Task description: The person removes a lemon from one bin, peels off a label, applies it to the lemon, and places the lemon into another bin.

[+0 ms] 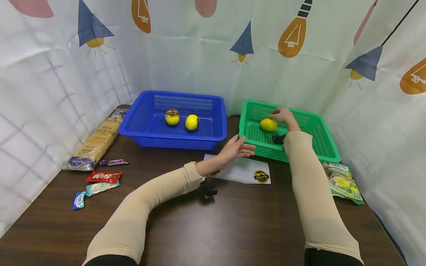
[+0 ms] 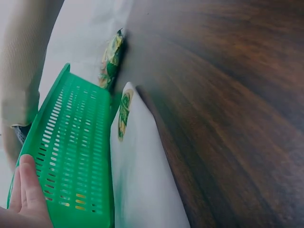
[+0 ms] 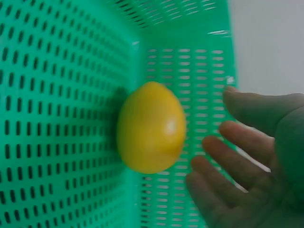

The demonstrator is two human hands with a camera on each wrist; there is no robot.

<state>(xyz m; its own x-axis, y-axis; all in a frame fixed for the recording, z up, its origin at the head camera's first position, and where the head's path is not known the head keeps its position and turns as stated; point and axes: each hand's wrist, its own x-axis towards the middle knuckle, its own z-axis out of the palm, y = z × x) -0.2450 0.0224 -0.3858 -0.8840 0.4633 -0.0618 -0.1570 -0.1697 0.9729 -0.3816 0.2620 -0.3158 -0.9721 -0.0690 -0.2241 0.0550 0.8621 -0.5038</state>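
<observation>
A smooth yellow lemon (image 1: pixel 268 125) lies in the left part of the green basket (image 1: pixel 263 149). Just above it, inside the basket's rim, hovers my right hand (image 1: pixel 283 116). The right wrist view shows the same lemon (image 3: pixel 152 128) lying apart from that hand (image 3: pixel 237 161), whose fingers are spread and hold nothing. My left hand (image 1: pixel 231 151) has its fingers extended by the basket's near left corner, above a white sheet (image 1: pixel 236 171) with dark-and-yellow logos. Seen from the left wrist, its fingertips (image 2: pixel 27 164) are at the basket's side; contact is hard to tell.
Left of the green basket stands a blue basket (image 1: pixel 176 142) with two yellow fruits (image 1: pixel 192 122) in it. A long yellow package (image 1: pixel 101 138) and several small wrapped sweets, including a red one (image 1: pixel 104 177), lie at left. A green snack bag (image 1: pixel 342 182) lies at right. Curtains enclose the table.
</observation>
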